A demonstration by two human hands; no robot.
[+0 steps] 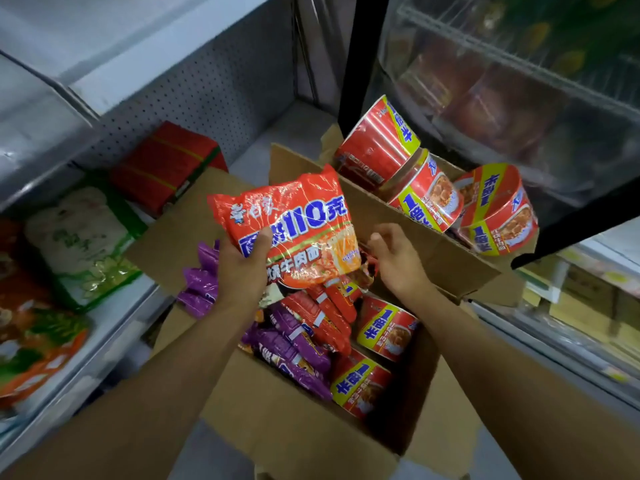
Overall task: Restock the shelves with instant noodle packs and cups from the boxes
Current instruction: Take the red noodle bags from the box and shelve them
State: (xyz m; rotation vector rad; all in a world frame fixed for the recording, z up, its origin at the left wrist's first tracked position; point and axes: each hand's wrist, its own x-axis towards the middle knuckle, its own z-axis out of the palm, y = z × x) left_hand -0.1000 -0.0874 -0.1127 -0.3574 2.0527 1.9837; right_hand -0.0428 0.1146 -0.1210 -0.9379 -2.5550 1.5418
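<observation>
Pack in hand: the left hand (242, 268) is gripping an orange noodle pack (294, 223) by its lower left corner, thumb curled over the front, lifted above the open box (311, 427).
Long axis: the pack is running from 7 o'clock up toward 1 o'clock, fanning away from the fingers.
Right hand (394, 261): hovering at 3 o'clock of the pack, fingers loosely curled, holding nothing.
Shelf (114, 327): lying at 9 o'clock of the pack, beside the left hand, so that hand is nearer.
Likely next: carrying the pack leftward onto the shelf.
</observation>
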